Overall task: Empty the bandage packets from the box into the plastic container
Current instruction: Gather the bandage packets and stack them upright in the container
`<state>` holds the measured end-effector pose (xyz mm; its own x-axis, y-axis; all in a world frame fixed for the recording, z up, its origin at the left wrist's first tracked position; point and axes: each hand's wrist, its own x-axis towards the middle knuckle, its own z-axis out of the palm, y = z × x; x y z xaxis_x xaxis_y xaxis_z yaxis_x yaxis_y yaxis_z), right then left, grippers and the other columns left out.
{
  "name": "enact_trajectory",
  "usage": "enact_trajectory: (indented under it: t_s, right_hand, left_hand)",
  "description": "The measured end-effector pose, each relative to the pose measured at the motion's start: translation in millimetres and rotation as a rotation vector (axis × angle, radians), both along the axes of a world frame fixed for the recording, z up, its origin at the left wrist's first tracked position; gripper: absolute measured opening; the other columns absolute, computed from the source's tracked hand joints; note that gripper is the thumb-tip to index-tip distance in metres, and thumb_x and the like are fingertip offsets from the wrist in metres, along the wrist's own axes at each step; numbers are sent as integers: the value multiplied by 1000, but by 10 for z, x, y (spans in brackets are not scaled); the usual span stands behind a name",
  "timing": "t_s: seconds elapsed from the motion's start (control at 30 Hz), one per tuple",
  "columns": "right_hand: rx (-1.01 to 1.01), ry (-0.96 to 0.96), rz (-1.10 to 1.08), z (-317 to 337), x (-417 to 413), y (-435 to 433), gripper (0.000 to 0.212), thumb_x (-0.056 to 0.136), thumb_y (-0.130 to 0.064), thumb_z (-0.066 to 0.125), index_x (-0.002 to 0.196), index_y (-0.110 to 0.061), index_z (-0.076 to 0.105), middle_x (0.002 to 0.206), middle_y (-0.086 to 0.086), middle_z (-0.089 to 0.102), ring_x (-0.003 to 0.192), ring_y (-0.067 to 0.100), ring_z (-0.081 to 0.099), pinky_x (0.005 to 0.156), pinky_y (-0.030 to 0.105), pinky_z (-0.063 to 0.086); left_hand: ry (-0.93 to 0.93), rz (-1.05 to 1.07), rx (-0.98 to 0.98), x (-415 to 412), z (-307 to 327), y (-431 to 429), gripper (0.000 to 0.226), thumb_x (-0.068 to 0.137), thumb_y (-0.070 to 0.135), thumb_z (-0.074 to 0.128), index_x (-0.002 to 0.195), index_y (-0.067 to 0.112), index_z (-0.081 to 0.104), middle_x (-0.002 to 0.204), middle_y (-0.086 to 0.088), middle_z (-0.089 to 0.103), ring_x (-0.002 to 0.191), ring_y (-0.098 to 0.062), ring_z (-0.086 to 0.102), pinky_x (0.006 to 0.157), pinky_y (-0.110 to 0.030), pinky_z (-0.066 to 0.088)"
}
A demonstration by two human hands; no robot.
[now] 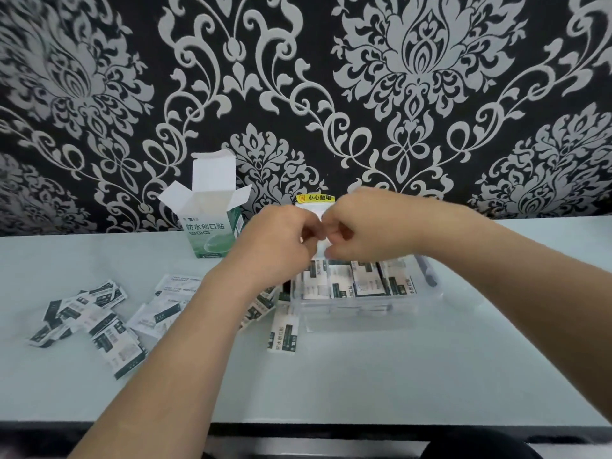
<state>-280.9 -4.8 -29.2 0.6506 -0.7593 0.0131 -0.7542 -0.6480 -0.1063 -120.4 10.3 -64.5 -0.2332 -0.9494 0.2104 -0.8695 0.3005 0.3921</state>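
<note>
Nearest the camera runs the dark front edge of the table [364, 376], whose pale top stretches away to the patterned wall [331, 77]. Two bare forearms reach over it from the near edge, slanting inward so that the hands meet above the far side of the plastic container [427, 293].

The left hand [275, 236] is seen from the back, its fingers curled in towards the right hand. The right hand [364, 223] is curled likewise, knuckles up. Between their fingertips shows a small white piece, blurred; both hands seem to pinch it, though what it is cannot be told.

The container is clear and sits right of centre on the table, below the hands. Inside it stands a row of bandage packets [357, 281], white with dark green bands, upright and packed side by side.

More packets lie outside it. One packet [283, 329] lies flat just beside the container's near left corner. A loose pile [89, 319] is scattered on the left of the table, well apart from the container, with a folded white leaflet [165, 299] between the pile and the left forearm.

The box [210, 226], green and white, stands upright far left of the hands by the wall, its top flaps open. Behind the hands a yellow label [314, 197] shows on the wall.
</note>
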Motion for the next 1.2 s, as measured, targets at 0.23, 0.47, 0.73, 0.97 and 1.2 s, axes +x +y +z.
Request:
enact_trajectory:
  t_s: [0.23,0.47,0.73,0.97,1.2]
  right_hand:
    - [115,-87,48,-60,769,213,16,91,-28,59,78,-18,59,81,-2,63,79,17,58,73,32,50]
    - [18,9,7,-458,1451,388,14,88,-19,62,100,-12,61,87,5,58,91,29,58,67,29,40]
    - [95,41,-192,-878,1526,257,33,90,-15,56,119,-8,43,111,14,56,107,34,53,72,35,38]
    - [120,-73,-271,-920,1565,229,33,89,-17,58,119,-8,47,113,15,53,106,32,50,76,31,38]
    - [512,-853,-211,-765,1615,214,53,93,-32,60,140,-17,41,119,-6,59,112,19,59,94,36,49]
  left_hand:
    - [-247,184,248,873,-156,237,24,84,30,66,108,31,67,108,8,68,97,-15,61,83,-29,50]
    - [-326,160,446,1220,-428,293,58,72,55,70,122,30,51,117,3,57,115,-24,51,94,-39,47]
    - [-195,299,289,1435,-478,356,36,80,27,61,116,25,63,114,-1,67,105,-23,59,86,-31,48]
    - [-63,355,-11,1533,-527,367,28,89,17,63,115,26,69,107,1,73,97,-20,66,88,-30,51]
    - [935,398,-20,1413,-273,414,12,88,11,67,91,22,70,81,3,76,74,-10,71,66,-22,55]
